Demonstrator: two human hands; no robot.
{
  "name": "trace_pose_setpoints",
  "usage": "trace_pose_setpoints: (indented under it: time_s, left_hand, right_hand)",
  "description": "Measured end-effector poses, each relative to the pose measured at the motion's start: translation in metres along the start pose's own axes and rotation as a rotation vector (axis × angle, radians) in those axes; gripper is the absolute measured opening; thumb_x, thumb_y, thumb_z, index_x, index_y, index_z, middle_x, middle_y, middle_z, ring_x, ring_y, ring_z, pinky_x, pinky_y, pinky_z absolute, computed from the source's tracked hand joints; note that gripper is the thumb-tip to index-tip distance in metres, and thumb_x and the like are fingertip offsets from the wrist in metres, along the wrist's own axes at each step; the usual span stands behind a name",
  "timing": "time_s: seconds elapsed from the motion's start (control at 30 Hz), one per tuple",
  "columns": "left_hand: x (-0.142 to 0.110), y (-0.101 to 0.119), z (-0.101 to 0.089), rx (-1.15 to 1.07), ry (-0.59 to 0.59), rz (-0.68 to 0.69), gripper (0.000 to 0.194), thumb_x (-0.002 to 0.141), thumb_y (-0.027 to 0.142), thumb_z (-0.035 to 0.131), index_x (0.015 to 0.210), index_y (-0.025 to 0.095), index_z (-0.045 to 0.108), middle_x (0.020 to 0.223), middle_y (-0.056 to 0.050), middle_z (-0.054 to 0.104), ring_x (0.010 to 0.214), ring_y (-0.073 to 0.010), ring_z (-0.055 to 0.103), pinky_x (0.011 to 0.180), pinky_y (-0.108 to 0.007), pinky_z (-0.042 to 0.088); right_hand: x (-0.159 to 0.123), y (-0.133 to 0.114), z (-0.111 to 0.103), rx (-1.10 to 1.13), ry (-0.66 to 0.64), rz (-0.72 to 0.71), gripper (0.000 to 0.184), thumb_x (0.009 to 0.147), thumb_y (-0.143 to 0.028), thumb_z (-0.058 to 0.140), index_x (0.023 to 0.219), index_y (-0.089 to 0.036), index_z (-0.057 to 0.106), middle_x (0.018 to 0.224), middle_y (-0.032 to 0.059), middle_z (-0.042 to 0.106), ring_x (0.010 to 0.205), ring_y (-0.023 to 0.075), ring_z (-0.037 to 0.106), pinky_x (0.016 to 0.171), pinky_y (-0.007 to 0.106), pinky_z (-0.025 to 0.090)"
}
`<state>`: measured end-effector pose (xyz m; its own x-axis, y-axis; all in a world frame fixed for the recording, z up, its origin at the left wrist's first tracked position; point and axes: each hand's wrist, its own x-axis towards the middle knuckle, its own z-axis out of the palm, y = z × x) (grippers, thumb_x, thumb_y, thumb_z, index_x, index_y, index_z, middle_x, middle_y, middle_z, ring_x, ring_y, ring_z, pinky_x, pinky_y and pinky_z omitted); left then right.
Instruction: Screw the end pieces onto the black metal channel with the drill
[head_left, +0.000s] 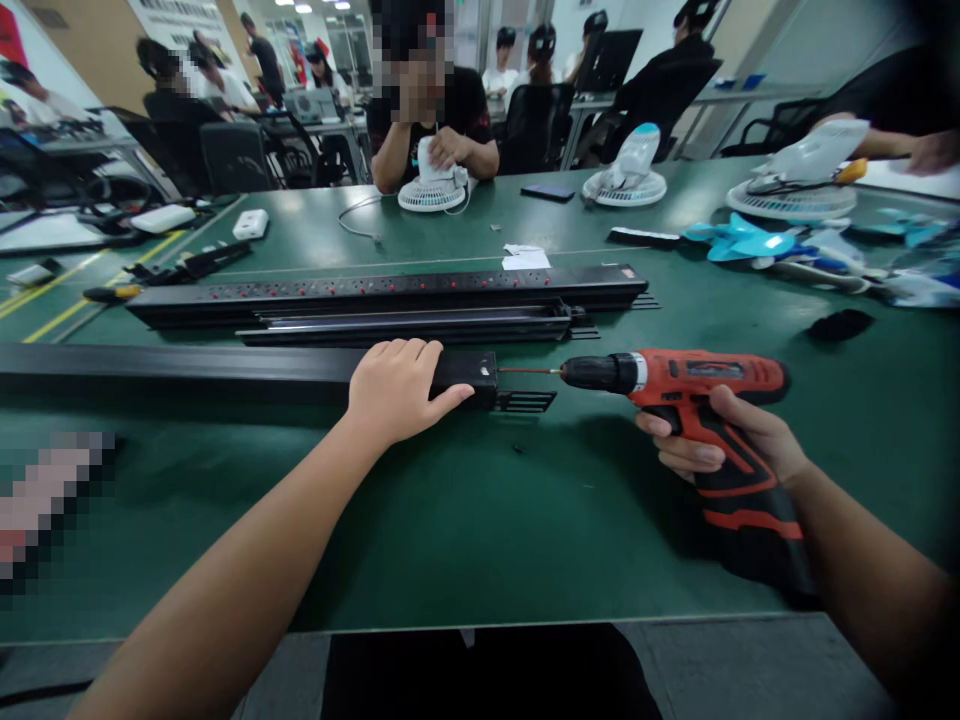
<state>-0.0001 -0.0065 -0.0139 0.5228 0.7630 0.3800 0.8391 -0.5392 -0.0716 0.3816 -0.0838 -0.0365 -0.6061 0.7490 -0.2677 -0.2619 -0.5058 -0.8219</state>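
Note:
A long black bar (pixel 225 372) lies across the table, running out of view at the left. My left hand (pixel 397 390) grips it near its right end, fingers over the top and thumb along the near side. A slotted black tab (pixel 526 402) sticks out from that end. In my right hand (pixel 739 435) is a red and black cordless drill (pixel 705 378), with the index finger by its trigger. The drill's long thin bit (pixel 529 371) reaches level to the bar's end face; whether a screw sits at its tip I cannot tell.
Behind lie a black strip with red dots (pixel 390 288) and a narrow black channel (pixel 412 326). White fan parts (pixel 431 195) stand at the back, by a seated person (pixel 472 110). Blue fan blades (pixel 742 240) lie at right. A phone-like pixelated object (pixel 52 490) is at left.

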Motion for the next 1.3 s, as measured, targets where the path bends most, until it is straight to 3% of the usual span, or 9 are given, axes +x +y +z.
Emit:
trace_pose_setpoints:
  time_s: [0.23, 0.67, 0.77, 0.9, 1.03, 1.17, 1.3]
  left_hand:
    - [0.0003, -0.0003, -0.0001, -0.003, 0.005, 0.0, 0.068, 0.098, 0.072, 0.04, 0.118, 0.013, 0.069, 0.108, -0.016, 0.074, 0.101, -0.0358, 0.069, 0.089, -0.049, 0.05]
    - [0.0001, 0.0001, -0.0003, 0.012, 0.004, 0.002, 0.07, 0.098, 0.072, 0.039, 0.117, 0.012, 0.07, 0.109, -0.016, 0.074, 0.1, -0.0352, 0.069, 0.089, -0.049, 0.05]
    - [0.0, 0.0, 0.0002, 0.006, 0.005, 0.002, 0.069, 0.098, 0.072, 0.04, 0.118, 0.013, 0.069, 0.109, -0.016, 0.074, 0.101, -0.0351, 0.069, 0.089, -0.049, 0.05]
    - [-0.0002, -0.0004, 0.0005, 0.01, 0.002, 0.003, 0.069, 0.098, 0.072, 0.04, 0.118, 0.013, 0.069, 0.109, -0.016, 0.074, 0.101, -0.0349, 0.069, 0.09, -0.048, 0.05]
    - [-0.0005, -0.0002, -0.0002, 0.022, -0.006, 0.0, 0.068, 0.098, 0.072, 0.04, 0.119, 0.013, 0.068, 0.11, -0.015, 0.074, 0.102, -0.0344, 0.069, 0.09, -0.047, 0.05]
    - [-0.0002, 0.0004, -0.0015, 0.028, -0.017, -0.001, 0.069, 0.099, 0.072, 0.039, 0.118, 0.013, 0.068, 0.11, -0.015, 0.074, 0.102, -0.0342, 0.069, 0.09, -0.047, 0.05]
    - [-0.0003, -0.0001, -0.0007, 0.025, -0.014, -0.001, 0.07, 0.098, 0.073, 0.038, 0.118, 0.013, 0.068, 0.109, -0.015, 0.074, 0.102, -0.0345, 0.068, 0.09, -0.048, 0.049]
  right_hand:
    - [0.0003, 0.0002, 0.0009, 0.013, -0.029, -0.002, 0.046, 0.072, -0.066, 0.043, 0.086, -0.022, 0.05, 0.049, -0.0085, 0.033, 0.043, 0.0063, 0.023, 0.041, 0.021, 0.027]
    - [0.0011, -0.0002, 0.0052, -0.078, 0.153, -0.099, 0.055, 0.069, -0.066, 0.046, 0.103, -0.024, 0.053, 0.046, -0.0062, 0.044, 0.039, 0.0075, 0.03, 0.038, 0.023, 0.028]
    - [0.0005, 0.0003, 0.0045, -0.085, 0.143, -0.076, 0.054, 0.068, -0.068, 0.046, 0.097, -0.023, 0.055, 0.043, -0.0062, 0.042, 0.038, 0.0077, 0.031, 0.037, 0.022, 0.03]
    - [-0.0002, 0.0016, 0.0022, -0.042, 0.207, -0.08, 0.048, 0.066, -0.066, 0.05, 0.089, -0.024, 0.056, 0.059, -0.0023, 0.051, 0.042, 0.0068, 0.038, 0.037, 0.02, 0.036]
    - [0.0007, 0.0014, 0.0058, 0.041, 0.285, -0.093, 0.048, 0.061, -0.06, 0.06, 0.094, -0.025, 0.056, 0.072, -0.0004, 0.053, 0.057, 0.0107, 0.052, 0.045, 0.018, 0.047]
    - [0.0019, -0.0002, 0.0086, 0.062, 0.25, -0.093, 0.051, 0.062, -0.058, 0.062, 0.1, -0.026, 0.055, 0.071, -0.0021, 0.051, 0.064, 0.0126, 0.056, 0.052, 0.019, 0.051]
    - [0.0024, -0.0019, 0.0064, 0.074, 0.147, -0.046, 0.043, 0.065, -0.06, 0.058, 0.088, -0.024, 0.057, 0.07, -0.0024, 0.049, 0.054, 0.0092, 0.052, 0.047, 0.018, 0.05]
